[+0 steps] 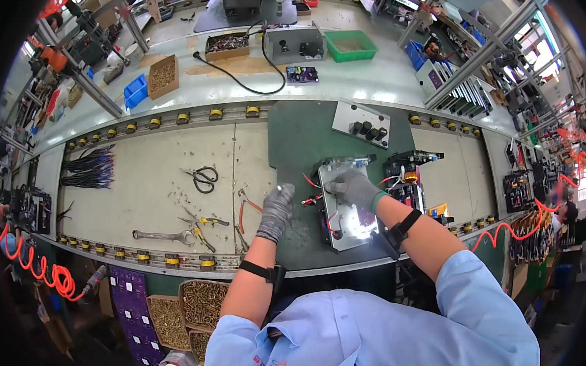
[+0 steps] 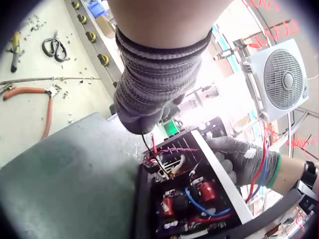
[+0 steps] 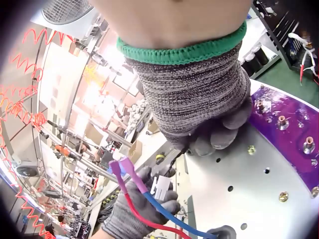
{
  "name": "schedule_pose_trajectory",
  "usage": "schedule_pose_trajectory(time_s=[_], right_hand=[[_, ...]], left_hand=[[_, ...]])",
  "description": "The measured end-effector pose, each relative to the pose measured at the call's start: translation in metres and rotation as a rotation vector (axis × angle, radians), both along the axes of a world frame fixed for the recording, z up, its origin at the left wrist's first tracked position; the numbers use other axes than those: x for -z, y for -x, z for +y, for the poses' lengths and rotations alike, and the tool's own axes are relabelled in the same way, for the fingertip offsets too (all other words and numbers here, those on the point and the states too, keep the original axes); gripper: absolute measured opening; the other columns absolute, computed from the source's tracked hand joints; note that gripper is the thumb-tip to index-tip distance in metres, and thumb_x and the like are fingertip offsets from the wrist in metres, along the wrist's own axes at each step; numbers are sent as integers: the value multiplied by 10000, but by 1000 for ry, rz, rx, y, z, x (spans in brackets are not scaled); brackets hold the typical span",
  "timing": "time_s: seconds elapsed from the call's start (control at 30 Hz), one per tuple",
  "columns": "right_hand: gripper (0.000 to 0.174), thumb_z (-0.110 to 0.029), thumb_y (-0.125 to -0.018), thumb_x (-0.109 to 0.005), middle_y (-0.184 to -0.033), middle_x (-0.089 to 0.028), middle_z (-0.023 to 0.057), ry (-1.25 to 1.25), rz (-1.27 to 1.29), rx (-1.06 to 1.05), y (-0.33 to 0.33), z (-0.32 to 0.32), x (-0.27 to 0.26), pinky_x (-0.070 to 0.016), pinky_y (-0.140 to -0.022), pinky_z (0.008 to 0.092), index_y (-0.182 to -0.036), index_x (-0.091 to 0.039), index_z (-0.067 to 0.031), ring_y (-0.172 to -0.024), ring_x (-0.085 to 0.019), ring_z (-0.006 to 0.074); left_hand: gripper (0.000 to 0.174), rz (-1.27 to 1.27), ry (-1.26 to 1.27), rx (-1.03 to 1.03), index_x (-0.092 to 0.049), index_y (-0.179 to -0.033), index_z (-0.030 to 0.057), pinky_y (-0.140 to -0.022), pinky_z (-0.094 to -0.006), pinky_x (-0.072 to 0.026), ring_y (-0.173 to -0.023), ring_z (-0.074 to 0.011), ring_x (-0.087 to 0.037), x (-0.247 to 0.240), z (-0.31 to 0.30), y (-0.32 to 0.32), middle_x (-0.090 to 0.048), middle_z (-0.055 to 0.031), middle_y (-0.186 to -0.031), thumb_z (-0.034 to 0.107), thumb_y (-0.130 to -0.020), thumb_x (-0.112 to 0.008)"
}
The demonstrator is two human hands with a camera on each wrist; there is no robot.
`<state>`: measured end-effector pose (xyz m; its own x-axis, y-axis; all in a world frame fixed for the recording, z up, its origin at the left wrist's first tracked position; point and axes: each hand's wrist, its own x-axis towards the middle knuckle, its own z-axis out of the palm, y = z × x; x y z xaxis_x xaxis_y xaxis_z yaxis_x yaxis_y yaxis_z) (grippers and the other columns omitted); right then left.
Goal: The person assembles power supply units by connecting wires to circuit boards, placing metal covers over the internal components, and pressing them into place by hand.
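Note:
My gloved left hand (image 1: 277,212) is beside the left end of an opened electronic unit (image 2: 194,194), above the green mat (image 1: 289,249). Its fingers pinch a thin black wire (image 2: 152,153) that runs into the unit. The gloved right hand (image 1: 354,188) grips the unit's pale metal panel (image 1: 350,229), fingers curled at its edge. Red components (image 2: 208,191) and loose wiring show inside. Red and blue leads (image 3: 172,217) with purple terminals rise from the panel. A white connector (image 3: 160,187) overlaps the left hand in the right wrist view.
Left of the mat lie black scissors (image 1: 206,179), orange-handled pliers (image 1: 242,213), yellow-handled pliers (image 1: 201,236) and a wrench (image 1: 164,236). A second unit (image 1: 409,176) stands right of the hands. A metal plate with black parts (image 1: 361,123) lies behind. Rollers (image 1: 172,259) line the bench edges.

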<state>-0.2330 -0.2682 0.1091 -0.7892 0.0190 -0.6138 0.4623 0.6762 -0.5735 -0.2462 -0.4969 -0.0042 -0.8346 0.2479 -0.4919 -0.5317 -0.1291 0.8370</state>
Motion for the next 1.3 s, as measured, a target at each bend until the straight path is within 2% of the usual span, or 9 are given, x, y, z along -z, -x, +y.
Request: schedule_pose_trajectory(time_s=[0.23,0.47,0.57,0.73,0.87,0.97,1.07,1.13,1.3], right_hand=[[429,-438,-909,-661,-658,-685,60,-10,48,68,-4,-4,-6,-523,-621,337,-894,-751,-19,-585,-647,179],[411,-432,-829,-732,-705,-683,113,-90,150,26,-10,-6,6,-522,-662,374,-840,-700,-23,-664,-666,232],[384,-446,-777,-727,-717,-677,134,-332,248,-188,-9,-13,12,-531,-721,390,-850,-689,-70,-713,-680,276],[323,-357,-833,-712,-680,-666,108,-46,316,2,-12,-2,1,-540,-663,373,-821,-674,-36,-641,-659,230],[231,-213,-885,-690,-661,-656,61,269,383,268,-28,10,-25,-536,-580,323,-809,-648,1,-592,-629,134],[186,-165,-902,-683,-664,-642,45,266,365,365,-33,23,-36,-521,-563,289,-813,-640,-8,-596,-621,122],[263,-254,-920,-692,-702,-663,60,131,430,204,-31,31,-28,-523,-570,294,-864,-646,-1,-597,-630,131],[300,-301,-917,-699,-712,-669,67,106,347,239,-26,21,-22,-528,-575,301,-915,-652,-4,-596,-638,138],[500,-422,-921,-682,-935,-718,143,-187,250,85,-7,0,-4,-548,-811,367,-1203,-651,-10,-840,-691,236]], left_hand=[[260,786,599,409,-688,-1091,55,-868,-434,-537,-979,-344,-677,56,-1,-13,-694,-174,-1023,187,-867,-688],[227,1018,749,590,-703,-1072,45,-815,-416,-553,-911,-285,-700,41,-3,1,-712,-159,-1004,174,-899,-633],[184,501,523,482,-709,-994,75,-699,-412,-538,-765,-259,-659,46,1,4,-674,-100,-831,207,-892,-630],[104,-586,-176,187,-633,-786,147,-477,-357,-366,-512,-197,-468,60,6,0,-503,-2,-622,236,-826,-668],[127,-561,-199,205,-618,-771,144,-465,-347,-345,-486,-184,-422,62,8,-2,-484,-10,-614,246,-834,-660],[144,-405,18,190,-646,-809,127,-497,-345,-377,-525,-182,-456,103,12,-13,-519,-21,-646,264,-839,-674],[235,951,314,273,-667,-847,97,-546,-353,-424,-584,-192,-515,106,9,-19,-539,-25,-676,330,-878,-668],[342,44,108,123,-676,-864,62,-607,-355,-453,-651,-200,-556,72,15,-20,-590,-51,-709,393,-929,-620],[517,-181,15,117,-603,-1063,105,-452,-294,-367,-512,-138,-481,12,2,-1,-634,-55,-735,606,-950,-541]])
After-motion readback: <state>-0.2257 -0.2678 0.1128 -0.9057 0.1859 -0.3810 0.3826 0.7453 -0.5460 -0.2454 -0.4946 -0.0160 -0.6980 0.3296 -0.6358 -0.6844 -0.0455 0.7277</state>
